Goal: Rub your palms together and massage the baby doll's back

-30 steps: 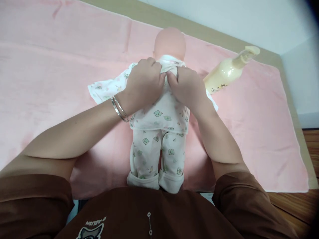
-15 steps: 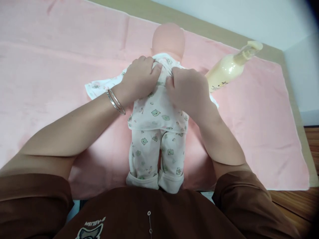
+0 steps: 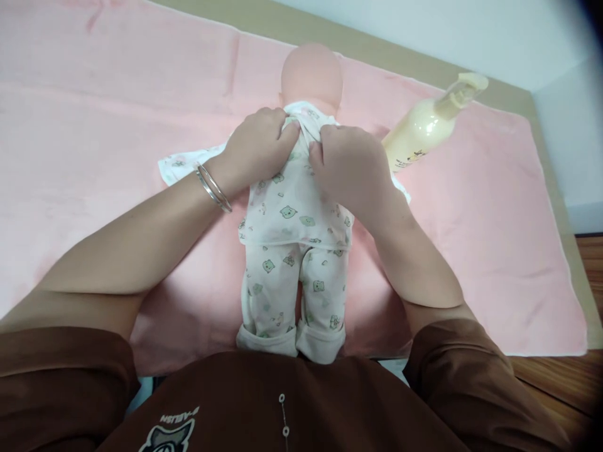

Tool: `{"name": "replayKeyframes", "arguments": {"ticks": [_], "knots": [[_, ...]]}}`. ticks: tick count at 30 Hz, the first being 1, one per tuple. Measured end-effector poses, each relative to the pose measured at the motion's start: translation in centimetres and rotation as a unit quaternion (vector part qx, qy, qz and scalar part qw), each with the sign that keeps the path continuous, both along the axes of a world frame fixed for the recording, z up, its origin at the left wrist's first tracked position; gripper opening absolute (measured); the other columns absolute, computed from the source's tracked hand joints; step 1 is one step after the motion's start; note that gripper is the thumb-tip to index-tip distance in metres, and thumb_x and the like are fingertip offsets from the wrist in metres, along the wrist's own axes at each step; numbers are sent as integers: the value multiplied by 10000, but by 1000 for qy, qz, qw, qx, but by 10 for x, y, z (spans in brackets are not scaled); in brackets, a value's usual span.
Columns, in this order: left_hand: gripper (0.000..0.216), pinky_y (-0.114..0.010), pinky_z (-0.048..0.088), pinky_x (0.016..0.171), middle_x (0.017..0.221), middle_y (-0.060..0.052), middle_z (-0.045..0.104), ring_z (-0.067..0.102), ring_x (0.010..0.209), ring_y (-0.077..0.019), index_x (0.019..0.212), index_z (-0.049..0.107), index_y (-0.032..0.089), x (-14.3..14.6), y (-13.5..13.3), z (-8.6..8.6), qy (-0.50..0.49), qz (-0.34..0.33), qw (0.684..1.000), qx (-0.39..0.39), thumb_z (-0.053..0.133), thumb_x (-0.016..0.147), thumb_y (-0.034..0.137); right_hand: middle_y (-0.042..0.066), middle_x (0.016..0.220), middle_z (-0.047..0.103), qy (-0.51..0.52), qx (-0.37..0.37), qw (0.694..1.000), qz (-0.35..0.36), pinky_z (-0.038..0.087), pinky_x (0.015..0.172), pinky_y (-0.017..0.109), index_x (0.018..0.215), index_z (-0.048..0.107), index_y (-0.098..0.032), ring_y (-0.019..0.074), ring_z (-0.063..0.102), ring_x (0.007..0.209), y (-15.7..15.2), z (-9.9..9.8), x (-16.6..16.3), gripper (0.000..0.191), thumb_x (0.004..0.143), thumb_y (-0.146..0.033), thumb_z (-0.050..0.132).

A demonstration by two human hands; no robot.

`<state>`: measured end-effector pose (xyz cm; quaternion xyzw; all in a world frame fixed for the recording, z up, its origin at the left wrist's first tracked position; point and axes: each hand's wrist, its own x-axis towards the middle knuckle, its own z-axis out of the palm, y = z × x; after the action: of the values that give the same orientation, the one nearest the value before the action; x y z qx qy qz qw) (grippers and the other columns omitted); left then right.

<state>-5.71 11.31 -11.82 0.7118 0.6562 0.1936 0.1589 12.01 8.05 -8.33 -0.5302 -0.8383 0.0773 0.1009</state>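
Observation:
A baby doll (image 3: 311, 74) lies with its bald head away from me and its legs toward me; no face shows. It wears a white baby shirt (image 3: 294, 210) printed with small green animals and matching trousers (image 3: 271, 292) with turned-up cuffs. My left hand (image 3: 261, 147) pinches the shirt cloth near the neck on the left. Opposite it, my right hand (image 3: 351, 166) has its fingers closed on the same shirt, just right of the middle. Folds of cloth bunch between the two hands. The fingertips are partly hidden in the fabric.
A pale yellow pump bottle (image 3: 426, 122) lies tilted on the pink cloth (image 3: 494, 251), right of the doll. The cloth covers a table whose wooden edge (image 3: 400, 56) runs along the back, by a white wall (image 3: 471, 31).
The view has shifted slightly, so the doll and bottle appear a little further left. Both hands keep their hold on the shirt near the neck, with small movement in the cloth.

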Motion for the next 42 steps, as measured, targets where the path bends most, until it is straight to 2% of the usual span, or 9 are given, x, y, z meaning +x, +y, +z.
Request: {"name": "replayKeyframes", "arguments": {"ticks": [5, 10, 13, 17, 23, 29, 35, 39, 42], "knots": [[383, -400, 384, 815, 1099, -136, 615, 525, 963, -265, 1121, 589, 160, 9, -27, 6, 137, 2, 990, 40, 288, 1053, 388, 93, 819, 618, 31, -19, 998, -51, 504, 800, 459, 685, 402, -247, 271, 593, 832, 19, -6, 1, 440, 1015, -484, 233], [408, -457, 447, 908, 1123, -203, 607, 569, 1075, -361, 1159, 600, 100, 16, -50, 16, 247, -68, 961, 106, 251, 1035, 271, 116, 968, 688, 45, -28, 997, -51, 510, 850, 471, 839, 532, -224, 300, 638, 944, 35, -14, 5, 527, 1032, -555, 171], [283, -414, 445, 817, 999, -147, 615, 575, 947, -304, 1002, 613, 173, 12, -41, 17, 185, -62, 975, 104, 344, 1027, 256, 151, 1025, 686, 20, -18, 999, -47, 513, 871, 504, 930, 554, -199, 330, 634, 978, 24, -10, 4, 517, 1034, -536, 177], [316, -353, 339, 691, 811, -59, 534, 433, 712, -177, 801, 558, 206, 3, -19, 14, 67, -21, 997, 33, 407, 1044, 341, 131, 965, 664, -28, 7, 1000, -14, 521, 864, 477, 796, 490, -238, 302, 615, 958, 2, 2, 0, 496, 1032, -523, 161], [265, -439, 417, 863, 966, -115, 601, 523, 959, -278, 937, 598, 237, 4, -25, 6, 72, -53, 994, 64, 354, 1014, 307, 88, 792, 624, 1, 1, 999, -36, 490, 726, 425, 648, 266, -230, 248, 574, 758, 16, 0, 3, 462, 1010, -510, 209], [258, -420, 454, 822, 905, -114, 586, 577, 931, -285, 677, 400, 244, 10, -40, 18, 89, -85, 987, 101, 443, 931, 229, 124, 861, 665, 19, -44, 997, -65, 502, 846, 491, 731, 498, -204, 311, 649, 902, 41, -11, 5, 592, 1022, -574, 139], [406, -334, 293, 608, 636, -19, 388, 372, 600, -140, 568, 294, 200, 0, -20, 33, -25, -45, 998, 21, 539, 892, 210, 201, 1211, 639, -11, -22, 1000, 5, 480, 1022, 493, 1153, 568, -135, 350, 600, 1158, 11, 1, 1, 503, 1038, -477, 218], [438, -322, 239, 577, 571, 11, 302, 264, 549, -107, 539, 307, 185, -7, -16, 32, -60, -44, 997, -22, 537, 910, 222, 172, 1207, 623, -48, 6, 998, 41, 476, 1047, 442, 1119, 559, -179, 312, 566, 1194, -5, 7, -3, 366, 1032, -407, 288], [403, -329, 270, 629, 601, -4, 378, 303, 585, -139, 569, 330, 205, -5, -17, 26, -69, -66, 995, -9, 462, 950, 228, 176, 1148, 642, -51, 14, 998, 25, 495, 1005, 458, 1057, 555, -171, 317, 592, 1141, -3, 6, -5, 306, 1019, -353, 312]]}}
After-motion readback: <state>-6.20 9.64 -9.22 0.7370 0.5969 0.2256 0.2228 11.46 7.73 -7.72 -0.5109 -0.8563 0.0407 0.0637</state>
